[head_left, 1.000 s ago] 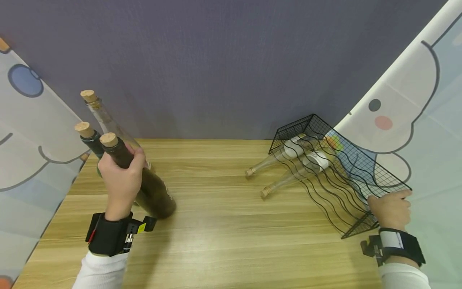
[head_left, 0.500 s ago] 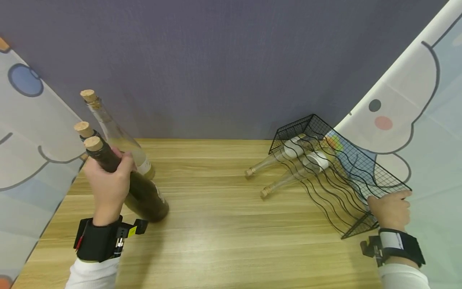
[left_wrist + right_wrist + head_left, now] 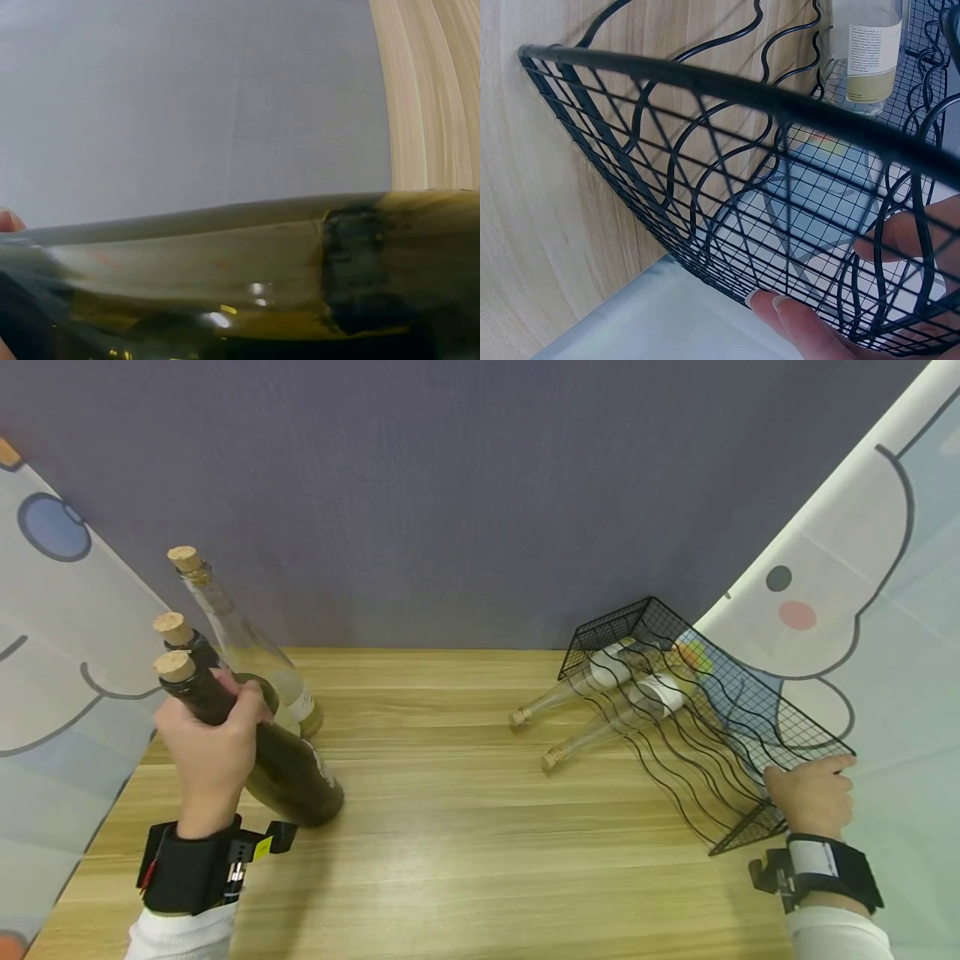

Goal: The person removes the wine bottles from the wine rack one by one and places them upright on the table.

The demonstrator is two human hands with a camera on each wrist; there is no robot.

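Observation:
In the head view my left hand (image 3: pixel 206 739) grips a dark green corked bottle (image 3: pixel 296 777) around its neck, the bottle tilted with its base toward the right. Its glass side fills the lower part of the left wrist view. Just behind stand another green corked bottle (image 3: pixel 258 689), partly hidden by the hand, and a clear corked bottle (image 3: pixel 247 639). At the right, my right hand (image 3: pixel 813 793) holds the near corner of a black wire wine rack (image 3: pixel 780 103), thumb and fingers on either side of its mesh. Two clear bottles (image 3: pixel 663 693) lie in the rack's far part, corks pointing left.
The pale wooden table (image 3: pixel 450 827) meets a grey wall (image 3: pixel 450 510) at the back. Patterned cloth sheets (image 3: pixel 840 568) hang on both sides, close to the rack on the right and the standing bottles on the left.
My left hand has moved left and slightly nearer with the dark green bottle, uncovering more of the two bottles behind. My right hand and the rack have stayed put.

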